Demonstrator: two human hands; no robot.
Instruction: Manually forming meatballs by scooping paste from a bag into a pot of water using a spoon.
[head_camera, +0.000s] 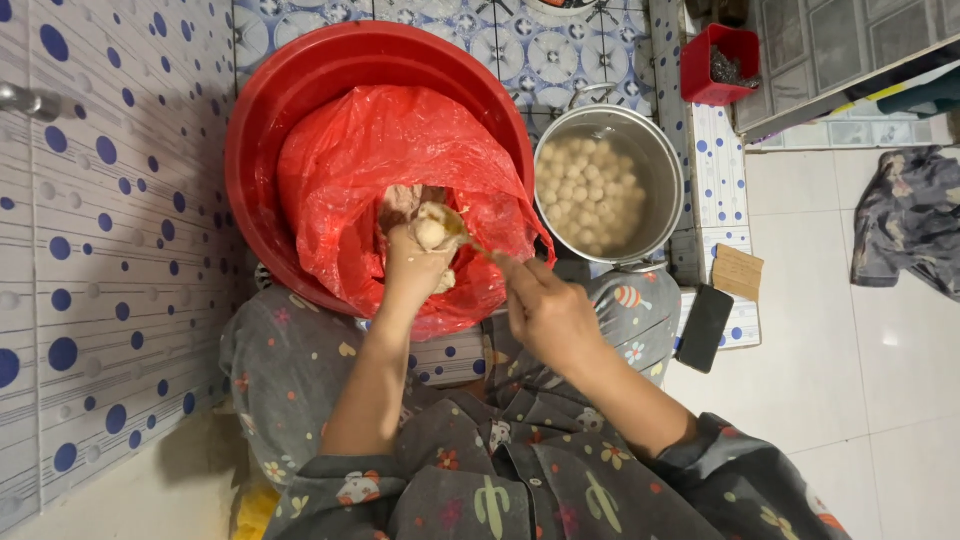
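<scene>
While we look down from the head camera, the scene sorts itself like this:

Left hand: our left hand (420, 262) is closed into a fist around a lump of pale paste, and a round ball (430, 233) of it bulges out of the top of the grip.

Right hand: our right hand (545, 310) pinches the handle of a spoon (470, 240), fingers closed tight on it; the bowl end reaches over to the ball.

Key relation: the ball sits just to the left of the right grip and a little ahead of it. The spoon's long axis runs on a slant from the right grip up and left to the ball, and its tip touches or nearly touches the ball; we cannot tell which. The right hand is the one nearer the pot.

Pot: a steel pot (660, 150) stands ahead and to the right of the right grip, holding many pale balls (585, 190) in water.

Bag and basin: under and around the left grip a red plastic bag (370, 150) lines a big red basin (260, 120), with more paste just ahead of the fist.

Around us: a dark phone (705, 327) lies to the right of the right grip on the tiled ledge (715, 150), and a small red tub (705, 70) stands well beyond the pot.
</scene>
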